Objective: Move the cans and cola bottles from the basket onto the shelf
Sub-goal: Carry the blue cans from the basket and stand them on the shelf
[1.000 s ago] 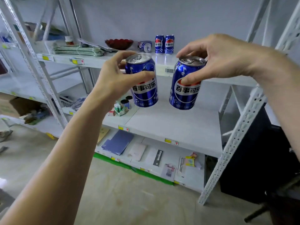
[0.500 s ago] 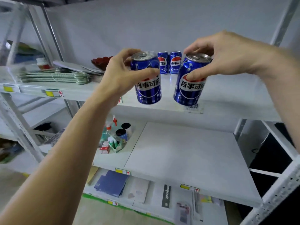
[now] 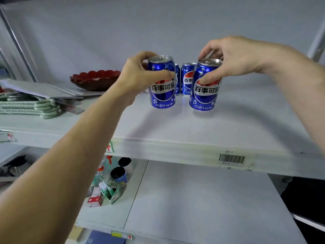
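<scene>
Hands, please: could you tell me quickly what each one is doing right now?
Left hand: closed on the left can.
Right hand: closed on the right can.

Plain pale-grey wall (image 3: 158,23) behind white metal shelving (image 3: 175,152), slanted upright post (image 3: 19,48) far left, lower white board (image 3: 202,199) beneath, even diffuse light throughout.

I see even, cool overhead light. Soft shadows fall on the shelf (image 3: 228,131) beneath both forearms. Left of the shelf, edges smear; wide-angle distortion bends its front lip.
</scene>
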